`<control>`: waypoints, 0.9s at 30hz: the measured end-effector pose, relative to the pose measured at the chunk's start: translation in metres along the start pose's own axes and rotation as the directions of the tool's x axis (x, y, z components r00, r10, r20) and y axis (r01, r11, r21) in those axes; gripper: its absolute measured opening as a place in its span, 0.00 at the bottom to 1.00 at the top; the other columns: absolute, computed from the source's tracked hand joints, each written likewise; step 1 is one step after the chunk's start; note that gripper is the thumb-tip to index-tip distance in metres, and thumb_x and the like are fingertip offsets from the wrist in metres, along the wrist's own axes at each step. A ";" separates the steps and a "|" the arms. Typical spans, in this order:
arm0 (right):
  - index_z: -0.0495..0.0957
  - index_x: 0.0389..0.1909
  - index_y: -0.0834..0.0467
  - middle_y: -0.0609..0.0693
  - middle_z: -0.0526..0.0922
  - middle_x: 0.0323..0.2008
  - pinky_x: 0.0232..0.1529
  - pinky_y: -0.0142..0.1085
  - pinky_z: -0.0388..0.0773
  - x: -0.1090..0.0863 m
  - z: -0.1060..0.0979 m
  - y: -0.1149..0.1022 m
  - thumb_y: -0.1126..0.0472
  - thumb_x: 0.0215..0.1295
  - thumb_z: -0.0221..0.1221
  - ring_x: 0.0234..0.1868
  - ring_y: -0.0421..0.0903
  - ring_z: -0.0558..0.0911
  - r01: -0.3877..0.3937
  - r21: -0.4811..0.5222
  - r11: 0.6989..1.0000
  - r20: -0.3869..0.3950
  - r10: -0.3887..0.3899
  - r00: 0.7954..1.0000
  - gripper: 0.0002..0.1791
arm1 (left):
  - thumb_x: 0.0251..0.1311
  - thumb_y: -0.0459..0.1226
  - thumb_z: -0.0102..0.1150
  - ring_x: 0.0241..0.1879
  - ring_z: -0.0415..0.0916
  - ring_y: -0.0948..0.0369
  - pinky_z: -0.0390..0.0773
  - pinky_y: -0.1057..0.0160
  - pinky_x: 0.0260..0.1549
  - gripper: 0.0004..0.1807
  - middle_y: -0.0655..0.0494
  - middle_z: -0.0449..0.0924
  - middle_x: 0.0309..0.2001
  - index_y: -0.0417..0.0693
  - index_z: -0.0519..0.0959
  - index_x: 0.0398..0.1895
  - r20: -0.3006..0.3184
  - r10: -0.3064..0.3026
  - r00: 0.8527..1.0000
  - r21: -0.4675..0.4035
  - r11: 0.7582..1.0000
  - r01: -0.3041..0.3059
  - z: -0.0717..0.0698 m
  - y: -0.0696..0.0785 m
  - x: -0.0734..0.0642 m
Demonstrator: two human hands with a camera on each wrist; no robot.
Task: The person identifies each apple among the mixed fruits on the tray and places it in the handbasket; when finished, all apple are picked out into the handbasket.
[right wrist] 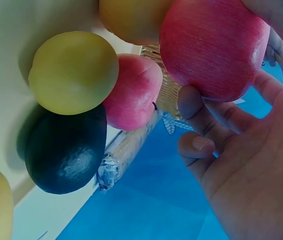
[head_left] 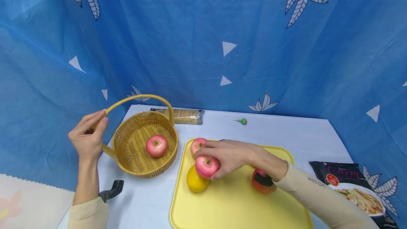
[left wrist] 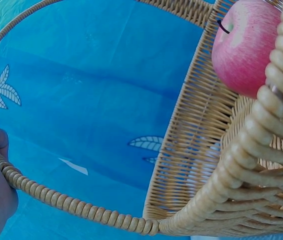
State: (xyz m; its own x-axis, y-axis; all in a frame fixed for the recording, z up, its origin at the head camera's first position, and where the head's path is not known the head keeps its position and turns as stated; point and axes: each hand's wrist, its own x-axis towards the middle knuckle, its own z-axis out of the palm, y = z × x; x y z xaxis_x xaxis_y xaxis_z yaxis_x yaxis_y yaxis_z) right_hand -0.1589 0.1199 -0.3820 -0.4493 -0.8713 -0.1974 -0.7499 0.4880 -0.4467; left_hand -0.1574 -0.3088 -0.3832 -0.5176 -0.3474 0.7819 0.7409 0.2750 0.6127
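My left hand [head_left: 88,135] grips the arched handle [left wrist: 76,204] of a woven basket [head_left: 117,140], which is tipped a little toward me. A red apple [head_left: 157,146] lies inside on the basket's bottom. My right hand [head_left: 230,156] holds another red apple [head_left: 207,167] between thumb and fingers, over the left part of a yellow tray [head_left: 235,211]. Close by the held apple are a yellow-orange round fruit [head_left: 196,180] and a further apple [head_left: 198,145]. The right wrist view also shows a yellow-green fruit [right wrist: 74,72] and a dark green avocado [right wrist: 66,150] on the tray.
Another apple [head_left: 263,185] sits on the tray beneath my right forearm. Behind the basket lies a pack of noodles [head_left: 187,116], with a small green-headed item [head_left: 243,121] to its right. A black food packet [head_left: 349,183] lies at the right. Blue cloth [head_left: 197,45] hangs behind the table.
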 end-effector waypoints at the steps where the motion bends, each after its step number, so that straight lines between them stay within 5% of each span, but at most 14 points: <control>1: 0.64 0.70 0.31 0.40 0.71 0.61 0.48 0.33 0.79 0.001 -0.001 -0.001 0.37 0.53 0.69 0.51 0.37 0.77 -0.002 0.002 1.000 0.001 0.002 1.000 0.41 | 0.54 0.15 0.62 0.27 0.77 0.68 0.69 0.78 0.24 0.10 0.45 0.88 0.42 0.18 0.81 0.40 0.001 0.001 1.000 -0.001 1.000 -0.001 0.000 -0.001 0.000; 27: 0.65 0.69 0.29 0.39 0.70 0.62 0.51 0.34 0.77 0.028 -0.006 -0.011 0.36 0.56 0.66 0.52 0.36 0.75 0.072 -0.011 0.997 -0.002 -0.072 0.997 0.38 | 0.54 0.15 0.62 0.29 0.80 0.67 0.71 0.78 0.25 0.10 0.44 0.88 0.42 0.17 0.81 0.40 0.001 0.002 1.000 -0.031 1.000 -0.002 0.003 0.006 0.000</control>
State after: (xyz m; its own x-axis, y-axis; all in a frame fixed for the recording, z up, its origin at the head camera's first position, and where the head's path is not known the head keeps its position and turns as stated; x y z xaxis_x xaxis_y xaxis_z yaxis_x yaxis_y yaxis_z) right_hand -0.1656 0.0905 -0.3772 -0.3955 -0.9039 -0.1630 -0.7855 0.4248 -0.4501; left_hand -0.1547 -0.3045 -0.3790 -0.5171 -0.3456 0.7831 0.7545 0.2479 0.6076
